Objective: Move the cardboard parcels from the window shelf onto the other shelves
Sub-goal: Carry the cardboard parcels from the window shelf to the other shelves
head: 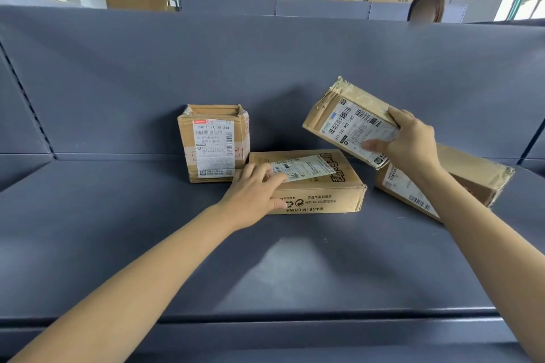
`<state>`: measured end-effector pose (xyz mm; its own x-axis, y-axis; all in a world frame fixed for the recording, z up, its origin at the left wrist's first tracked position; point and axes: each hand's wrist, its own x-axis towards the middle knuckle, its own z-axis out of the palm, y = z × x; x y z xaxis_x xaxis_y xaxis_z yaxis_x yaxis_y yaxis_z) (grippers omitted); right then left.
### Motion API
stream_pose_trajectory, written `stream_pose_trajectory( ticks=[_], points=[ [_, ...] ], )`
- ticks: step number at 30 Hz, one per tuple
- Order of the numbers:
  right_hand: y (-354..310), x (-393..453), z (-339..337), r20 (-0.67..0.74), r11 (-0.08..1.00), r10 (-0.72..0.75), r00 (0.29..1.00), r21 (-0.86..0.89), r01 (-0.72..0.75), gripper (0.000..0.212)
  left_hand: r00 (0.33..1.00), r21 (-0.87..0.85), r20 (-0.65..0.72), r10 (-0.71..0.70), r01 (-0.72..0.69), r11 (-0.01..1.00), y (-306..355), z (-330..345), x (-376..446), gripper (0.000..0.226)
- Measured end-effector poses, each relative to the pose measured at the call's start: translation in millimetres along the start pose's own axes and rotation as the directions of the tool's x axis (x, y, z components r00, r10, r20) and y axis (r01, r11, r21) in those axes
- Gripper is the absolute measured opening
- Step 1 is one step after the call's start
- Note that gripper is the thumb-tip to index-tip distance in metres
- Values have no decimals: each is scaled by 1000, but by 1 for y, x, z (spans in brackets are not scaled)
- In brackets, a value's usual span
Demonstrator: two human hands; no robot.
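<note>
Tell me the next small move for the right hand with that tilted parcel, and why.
Probably lower it flat into the gap between the flat box and the long parcel. The right hand grips the tilted parcel clear of the grey shelf, one corner over the long parcel. The left hand rests on the flat box, seemingly steadying it.

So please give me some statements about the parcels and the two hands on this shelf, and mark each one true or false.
1. The right hand holds a tilted parcel above the shelf. True.
2. The left hand hangs free, touching nothing. False: it rests on the flat parcel.
3. An upright parcel stands left of the flat parcel. True.
4. Only two parcels are visible on this shelf. False: there are four, counting the held one and the long parcel under the right arm.
</note>
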<state>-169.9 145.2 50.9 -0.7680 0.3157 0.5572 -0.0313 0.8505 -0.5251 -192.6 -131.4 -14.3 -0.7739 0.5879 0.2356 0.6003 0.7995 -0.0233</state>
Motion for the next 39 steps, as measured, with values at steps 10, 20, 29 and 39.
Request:
stream_pose_trajectory(
  ticks=[10, 20, 29, 39],
  points=[
    [-15, -7, 17, 112, 998, -42, 993, -46, 47, 80, 929, 67, -346, 133, -117, 991, -14, 29, 20, 48],
    [-46, 4, 57, 225, 994, -92, 970, -37, 103, 88, 890, 125, -430, 151, -107, 986, -11, 39, 25, 44],
    [-38, -1, 76, 272, 930, 120, 955, 305, -204, 100, 736, 34, -668, 112, -121, 992, -41, 28, 10, 35],
    [-18, -7, 86, 381, 885, 317, 868, 210, -416, 86, 676, -676, -157, -720, 458, 578, -128, -12, -12, 74]
  ],
)
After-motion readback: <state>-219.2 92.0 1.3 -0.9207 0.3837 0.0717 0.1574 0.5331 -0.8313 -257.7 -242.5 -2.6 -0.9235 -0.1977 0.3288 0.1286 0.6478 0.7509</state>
